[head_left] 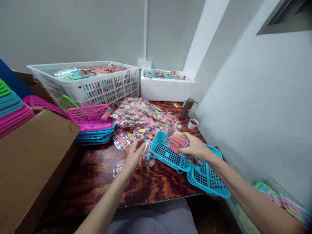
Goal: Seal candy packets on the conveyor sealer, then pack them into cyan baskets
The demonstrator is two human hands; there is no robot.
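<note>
My right hand (195, 148) is closed on a see-through packet of pink stick-like pieces (179, 139), held over a blue plastic basket (158, 154) with a lattice floor. Other packets lie partly under that hand. A second blue section (209, 182) adjoins the basket at the table's front edge, partly behind my right forearm. My left hand (136, 149) hovers left of the basket, fingers apart and holding nothing that I can see. Beside it spreads a heap of shiny packets (136, 113), some with a red-haired cartoon figure.
Behind the heap stand a white crate (109, 83) and a white foam box (168, 89), both filled with packets. Pink and blue baskets (94, 136) are stacked left, near a cardboard box (36, 162). A brown bottle (187, 109) and a cup of dark drink (193, 124) stand near the wall.
</note>
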